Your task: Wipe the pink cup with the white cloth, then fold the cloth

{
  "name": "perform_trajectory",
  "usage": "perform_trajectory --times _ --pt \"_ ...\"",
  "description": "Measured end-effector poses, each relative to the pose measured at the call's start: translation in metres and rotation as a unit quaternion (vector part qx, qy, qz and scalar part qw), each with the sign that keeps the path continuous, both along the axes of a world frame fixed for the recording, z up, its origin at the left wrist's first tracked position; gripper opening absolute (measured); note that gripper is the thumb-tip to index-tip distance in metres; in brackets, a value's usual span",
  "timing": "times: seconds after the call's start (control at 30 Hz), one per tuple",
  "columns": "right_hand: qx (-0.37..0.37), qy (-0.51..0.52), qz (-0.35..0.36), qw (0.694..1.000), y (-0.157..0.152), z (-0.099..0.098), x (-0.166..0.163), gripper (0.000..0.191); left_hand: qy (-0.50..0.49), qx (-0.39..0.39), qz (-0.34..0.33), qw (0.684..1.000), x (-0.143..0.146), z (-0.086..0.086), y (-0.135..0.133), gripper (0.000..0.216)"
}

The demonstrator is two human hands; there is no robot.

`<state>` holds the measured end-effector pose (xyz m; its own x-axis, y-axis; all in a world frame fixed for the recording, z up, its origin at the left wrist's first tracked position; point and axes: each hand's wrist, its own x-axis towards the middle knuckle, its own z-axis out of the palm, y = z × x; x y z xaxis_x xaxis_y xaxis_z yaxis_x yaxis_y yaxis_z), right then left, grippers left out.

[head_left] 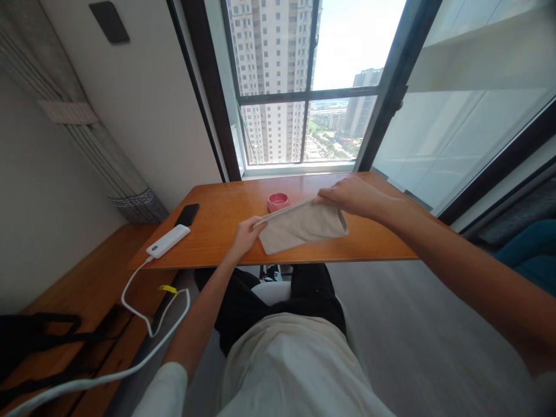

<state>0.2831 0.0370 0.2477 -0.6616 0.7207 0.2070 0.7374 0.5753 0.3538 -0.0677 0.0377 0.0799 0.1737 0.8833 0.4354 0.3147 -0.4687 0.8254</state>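
Observation:
A beige folded cloth [304, 226] is held up at a slant over the front of the wooden table [226, 231]. My left hand [248, 233] pinches its upper left corner, thumb and fingers closed. Farther right and a bit higher, my right hand [341, 194] grips the same upper edge, its fingers closed on the fabric. The cloth's right end hangs in a rounded fold. Just behind the cloth stands a small round pink bowl [278, 201], its lower right side close to the cloth's edge.
On the table's left lie a black phone [187, 215] and a white power bank [168, 241] with a white cable [130, 307] running down toward me. A window [304, 98] rises behind the table. A lower wooden bench [82, 278] is at the left.

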Motion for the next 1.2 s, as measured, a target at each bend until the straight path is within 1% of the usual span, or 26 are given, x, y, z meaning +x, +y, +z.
perform_trajectory --times 0.07,0.1,0.13,0.17,0.2,0.23,0.3,0.37,0.4,0.43,0.47,0.53,0.6,0.67,0.7,0.73,0.8,0.83,0.9,1.03,1.13,1.2 --pt "0.021 0.006 0.001 1.000 0.015 -0.002 0.005 0.046 0.011 0.036 0.017 0.999 -0.013 0.019 0.019 0.037" --pt "0.029 0.019 0.006 0.999 0.021 -0.006 0.006 0.044 0.035 0.057 0.028 0.997 -0.019 0.025 0.025 0.034" --pt "0.032 0.035 0.012 0.999 0.024 -0.013 0.008 0.043 0.090 0.091 0.049 0.991 -0.024 0.027 0.029 0.033" --pt "0.030 0.053 0.018 0.998 0.025 -0.024 0.008 0.041 0.145 0.117 0.063 0.981 -0.030 0.024 0.029 0.034" --pt "0.020 0.070 0.023 0.997 0.025 -0.039 0.008 0.040 0.202 0.131 0.067 0.968 -0.035 0.018 0.028 0.035" --pt "0.000 0.084 0.029 0.996 0.022 -0.056 0.007 0.038 0.251 0.133 0.063 0.957 -0.040 0.009 0.025 0.037" --pt "-0.055 0.100 0.052 0.992 0.013 -0.096 0.003 0.034 0.329 0.106 0.032 0.938 -0.049 -0.012 0.015 0.037" --pt "-0.116 0.098 0.078 0.985 0.002 -0.134 -0.001 0.032 0.346 0.087 0.018 0.934 -0.058 -0.029 0.003 0.035" --pt "-0.132 0.103 0.083 0.982 -0.003 -0.148 -0.003 0.033 0.350 0.082 0.016 0.933 -0.062 -0.033 -0.003 0.035" --pt "-0.142 0.108 0.086 0.980 -0.007 -0.159 -0.004 0.035 0.352 0.081 0.015 0.932 -0.066 -0.034 -0.009 0.033" --pt "-0.148 0.111 0.088 0.979 -0.009 -0.166 -0.005 0.038 0.356 0.081 0.013 0.931 -0.069 -0.031 -0.013 0.030" --pt "-0.148 0.108 0.081 0.980 -0.008 -0.168 -0.007 0.048 0.357 0.083 0.017 0.930 -0.072 -0.020 -0.016 0.027" --pt "-0.146 0.105 0.054 0.982 0.000 -0.160 -0.010 0.054 0.336 0.080 0.041 0.938 -0.067 -0.005 -0.012 0.041" --pt "-0.143 0.121 0.014 0.982 0.011 -0.148 -0.017 0.054 0.302 0.070 0.078 0.948 -0.056 0.007 -0.001 0.053" --pt "-0.140 0.134 -0.003 0.981 0.017 -0.144 -0.021 0.053 0.297 0.066 0.084 0.949 -0.049 0.011 0.006 0.056" --pt "-0.138 0.147 -0.014 0.979 0.023 -0.140 -0.027 0.051 0.297 0.061 0.084 0.949 -0.041 0.013 0.013 0.053" --pt "-0.140 0.163 -0.021 0.977 0.031 -0.139 -0.036 0.048 0.312 0.045 0.064 0.947 -0.030 0.012 0.023 0.034" --pt "-0.145 0.164 -0.016 0.976 0.032 -0.140 -0.039 0.045 0.324 0.037 0.043 0.944 -0.027 0.010 0.025 0.027" --pt "-0.163 0.161 0.002 0.973 0.030 -0.147 -0.041 0.041 0.349 0.027 0.009 0.937 -0.030 0.003 0.021 0.020" --pt "-0.193 0.165 0.041 0.966 0.014 -0.162 -0.029 0.040 0.371 0.021 -0.009 0.928 -0.056 -0.008 0.002 0.027" --pt "-0.210 0.196 0.054 0.956 0.006 -0.167 -0.017 0.040 0.381 0.027 -0.024 0.924 -0.072 -0.008 -0.006 0.026" --pt "-0.219 0.205 0.051 0.953 0.005 -0.169 -0.013 0.039 0.391 0.040 -0.021 0.919 -0.075 -0.005 -0.008 0.025"
